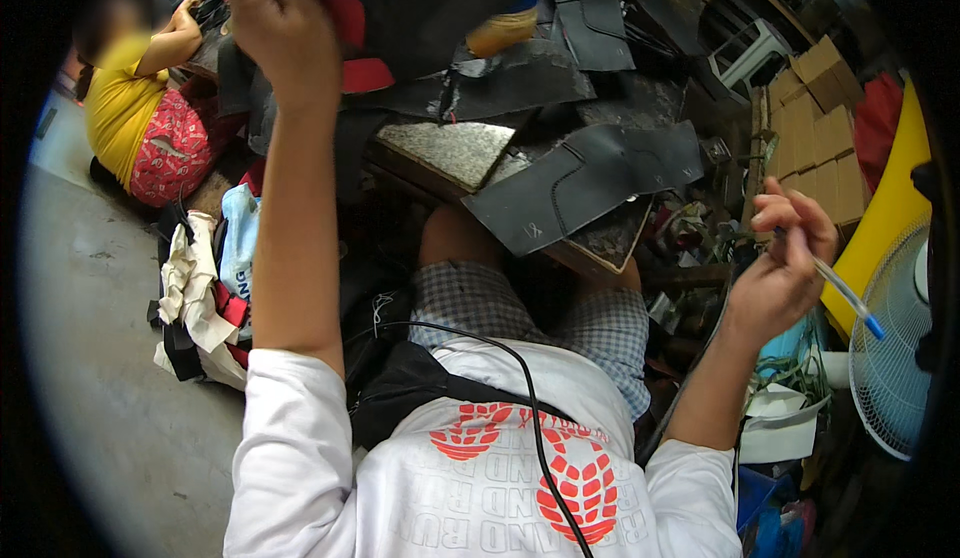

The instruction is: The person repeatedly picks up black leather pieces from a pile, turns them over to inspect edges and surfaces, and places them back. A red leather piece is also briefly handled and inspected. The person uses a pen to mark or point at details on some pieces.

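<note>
My left hand [285, 38] is raised at the upper left, its fingers closed at the picture's top edge, which partly cuts them off. It holds a black leather-like sheet [420, 3]; red patches show at the sheet's left side. On the right, my right hand [785, 268] is raised off the table with a clear pen [848, 296] in its curled fingers. The pen's blue end points down and to the right. Between my hands, a black cut piece [590, 183] with a curved seam lies across the near edge of the worktable [450, 153].
A stained can [505, 23] stands among black pieces [590, 23] at the back. To the right are cardboard boxes [815, 138], a white stool [750, 53] and a fan [895, 348]. A person in yellow [125, 123] sits far left, beyond a scrap-filled bag [200, 278]. A black cable [525, 368] crosses my lap.
</note>
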A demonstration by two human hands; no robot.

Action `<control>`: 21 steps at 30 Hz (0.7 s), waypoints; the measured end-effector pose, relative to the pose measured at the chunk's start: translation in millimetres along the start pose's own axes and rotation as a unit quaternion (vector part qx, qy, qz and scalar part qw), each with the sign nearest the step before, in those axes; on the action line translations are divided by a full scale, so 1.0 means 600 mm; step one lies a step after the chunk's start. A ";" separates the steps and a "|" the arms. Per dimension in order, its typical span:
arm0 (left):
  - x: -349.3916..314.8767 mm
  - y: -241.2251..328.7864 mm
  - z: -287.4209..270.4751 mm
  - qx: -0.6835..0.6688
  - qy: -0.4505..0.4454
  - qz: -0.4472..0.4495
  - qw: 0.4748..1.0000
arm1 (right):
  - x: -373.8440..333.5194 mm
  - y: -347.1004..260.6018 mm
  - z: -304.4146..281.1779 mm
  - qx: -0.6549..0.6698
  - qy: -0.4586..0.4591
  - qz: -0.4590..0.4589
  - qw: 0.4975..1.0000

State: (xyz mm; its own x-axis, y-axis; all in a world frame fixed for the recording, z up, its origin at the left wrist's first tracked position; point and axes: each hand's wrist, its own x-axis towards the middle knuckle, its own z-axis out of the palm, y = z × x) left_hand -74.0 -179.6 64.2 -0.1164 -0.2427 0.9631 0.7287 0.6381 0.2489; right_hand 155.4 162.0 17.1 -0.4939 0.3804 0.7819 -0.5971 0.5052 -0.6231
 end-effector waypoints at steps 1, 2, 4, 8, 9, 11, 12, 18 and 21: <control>-0.012 -0.019 0.010 0.020 -0.044 -0.044 0.998 | -0.005 0.004 -0.001 -0.020 -0.005 0.023 1.000; -0.020 -0.040 0.023 0.062 -0.123 -0.035 0.990 | -0.010 0.007 -0.002 -0.002 -0.031 0.042 0.999; -0.045 -0.074 0.052 0.180 -0.271 0.002 0.946 | -0.014 0.016 -0.004 -0.048 -0.087 0.098 0.990; -0.095 -0.112 0.080 0.317 -0.246 0.084 0.912 | -0.022 0.056 0.014 -0.134 -0.170 0.166 0.962; -0.093 -0.111 0.079 0.333 -0.198 0.109 0.915 | -0.027 0.067 0.021 -0.136 -0.161 0.222 0.952; -0.095 -0.078 0.074 0.289 -0.174 0.068 0.939 | -0.038 0.082 0.029 -0.123 -0.166 0.195 0.959; -0.085 -0.054 0.067 0.258 -0.144 0.113 0.948 | -0.042 0.086 0.033 -0.132 -0.169 0.200 0.956; -0.185 0.203 0.025 -0.007 -0.482 0.072 0.873 | -0.042 0.075 0.056 -0.142 -0.181 0.184 0.956; -0.221 0.236 0.029 0.024 -0.558 0.013 0.830 | -0.042 0.060 0.059 -0.135 -0.192 0.174 0.956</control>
State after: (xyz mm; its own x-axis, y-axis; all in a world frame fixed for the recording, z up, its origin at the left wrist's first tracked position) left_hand 32.9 -44.3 -26.4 -0.6726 0.5818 0.4573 0.7163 0.6670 0.2049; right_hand 124.1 143.4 -25.7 -0.8596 0.2750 0.4307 -0.1952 0.6021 -0.7742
